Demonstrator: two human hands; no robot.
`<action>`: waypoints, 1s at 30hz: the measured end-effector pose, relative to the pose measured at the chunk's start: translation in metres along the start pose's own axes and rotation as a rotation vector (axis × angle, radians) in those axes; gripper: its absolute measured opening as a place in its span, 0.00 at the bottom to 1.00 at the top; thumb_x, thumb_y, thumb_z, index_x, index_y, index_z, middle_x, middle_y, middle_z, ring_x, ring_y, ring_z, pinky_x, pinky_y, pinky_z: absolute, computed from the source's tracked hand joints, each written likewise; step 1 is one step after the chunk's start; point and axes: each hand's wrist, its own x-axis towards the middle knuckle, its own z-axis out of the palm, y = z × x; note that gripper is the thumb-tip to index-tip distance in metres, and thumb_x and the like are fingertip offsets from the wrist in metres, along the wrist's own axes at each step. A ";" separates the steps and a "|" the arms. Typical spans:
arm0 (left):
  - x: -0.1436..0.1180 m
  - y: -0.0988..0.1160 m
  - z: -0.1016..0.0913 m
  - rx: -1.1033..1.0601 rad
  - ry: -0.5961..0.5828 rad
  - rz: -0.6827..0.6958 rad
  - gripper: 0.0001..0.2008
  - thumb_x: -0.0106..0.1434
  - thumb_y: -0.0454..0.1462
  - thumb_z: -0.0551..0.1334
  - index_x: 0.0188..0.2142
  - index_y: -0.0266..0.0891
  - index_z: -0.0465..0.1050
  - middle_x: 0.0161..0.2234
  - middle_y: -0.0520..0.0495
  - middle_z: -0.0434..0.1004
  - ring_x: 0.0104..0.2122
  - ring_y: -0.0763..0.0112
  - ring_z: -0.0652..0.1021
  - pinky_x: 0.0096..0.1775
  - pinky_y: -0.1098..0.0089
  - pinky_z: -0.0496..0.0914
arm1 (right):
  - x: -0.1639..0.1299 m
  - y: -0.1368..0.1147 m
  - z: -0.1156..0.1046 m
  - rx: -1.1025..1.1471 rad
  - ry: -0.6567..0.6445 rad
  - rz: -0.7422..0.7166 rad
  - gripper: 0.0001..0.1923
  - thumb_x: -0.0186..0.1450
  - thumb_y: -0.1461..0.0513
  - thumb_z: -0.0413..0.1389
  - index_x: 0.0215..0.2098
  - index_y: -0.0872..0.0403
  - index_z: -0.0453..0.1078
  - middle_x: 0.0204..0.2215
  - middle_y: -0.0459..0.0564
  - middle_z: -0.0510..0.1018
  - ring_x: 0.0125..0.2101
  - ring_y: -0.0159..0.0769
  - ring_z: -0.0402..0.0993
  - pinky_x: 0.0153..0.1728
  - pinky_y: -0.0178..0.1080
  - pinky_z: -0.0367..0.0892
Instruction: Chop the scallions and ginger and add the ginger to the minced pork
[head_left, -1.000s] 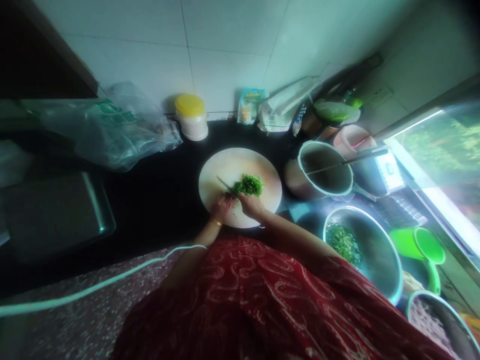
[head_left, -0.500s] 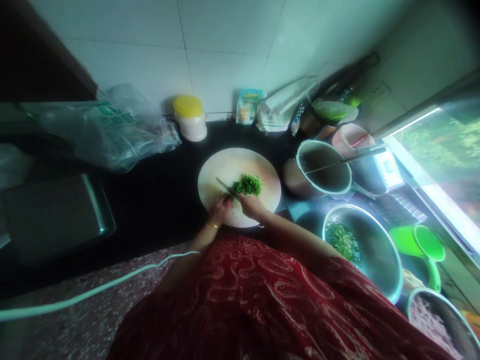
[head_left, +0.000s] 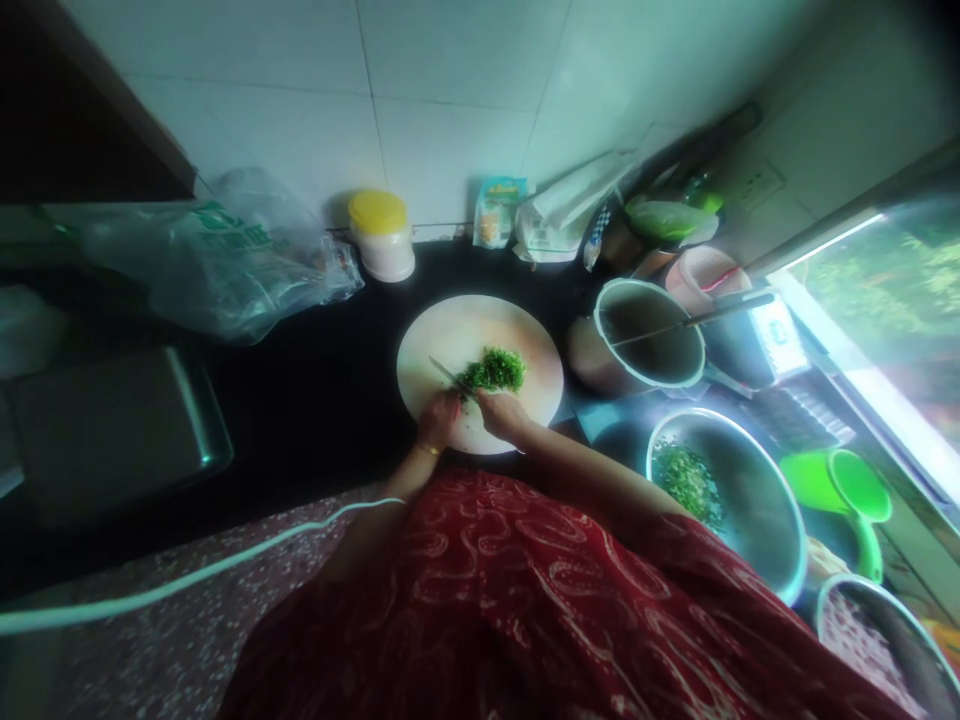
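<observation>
On a round white cutting board (head_left: 427,340) lies a heap of finely chopped green herbs (head_left: 501,369). My right hand (head_left: 501,412) is closed round the handle of a knife (head_left: 444,371), whose blade points up and to the left, beside the heap. My left hand (head_left: 438,416) is just left of the knife with its fingers curled together, close to the blade and the heap's left end. Whatever those fingers pinch is hidden; it may be more of the greens, but I cannot tell. A few green bits are scattered on the board near both hands.
A steel bowl with chopped greens (head_left: 757,540) stands on the right, near a deep pot (head_left: 649,335), a green scoop (head_left: 859,487) and a bowl of pale shreds (head_left: 862,640). Behind the board are a yellow-lidded jar (head_left: 382,240) and packets (head_left: 499,212). A plastic bag (head_left: 255,260) lies left.
The knife and my right hand have shifted very slightly left. My left hand stays curled beside the blade, and the heap looks the same.
</observation>
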 end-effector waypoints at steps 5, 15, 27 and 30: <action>0.000 -0.003 0.004 -0.028 0.036 0.027 0.10 0.66 0.33 0.51 0.40 0.35 0.71 0.35 0.39 0.75 0.37 0.61 0.74 0.40 0.62 0.69 | -0.002 -0.007 0.006 0.008 -0.004 -0.015 0.17 0.64 0.69 0.43 0.51 0.58 0.60 0.38 0.59 0.78 0.40 0.43 0.76 0.36 0.39 0.68; 0.001 -0.001 -0.003 0.021 0.135 0.083 0.10 0.65 0.32 0.52 0.36 0.35 0.72 0.32 0.41 0.74 0.35 0.63 0.73 0.38 0.64 0.68 | 0.000 0.001 0.004 0.021 0.019 -0.003 0.17 0.64 0.68 0.42 0.51 0.56 0.59 0.37 0.57 0.78 0.39 0.42 0.76 0.34 0.38 0.67; -0.009 -0.007 -0.007 -0.130 0.028 0.072 0.11 0.65 0.38 0.55 0.44 0.38 0.72 0.42 0.40 0.75 0.41 0.60 0.74 0.43 0.61 0.70 | 0.013 0.000 0.011 0.054 -0.002 0.010 0.16 0.67 0.66 0.42 0.52 0.57 0.59 0.39 0.58 0.77 0.40 0.42 0.75 0.35 0.38 0.67; -0.010 -0.008 -0.006 -0.155 0.050 0.001 0.11 0.67 0.37 0.53 0.43 0.37 0.71 0.41 0.40 0.75 0.37 0.64 0.76 0.40 0.64 0.70 | 0.007 0.005 0.003 0.053 0.000 0.024 0.16 0.67 0.67 0.41 0.52 0.57 0.59 0.39 0.59 0.77 0.39 0.42 0.75 0.34 0.38 0.66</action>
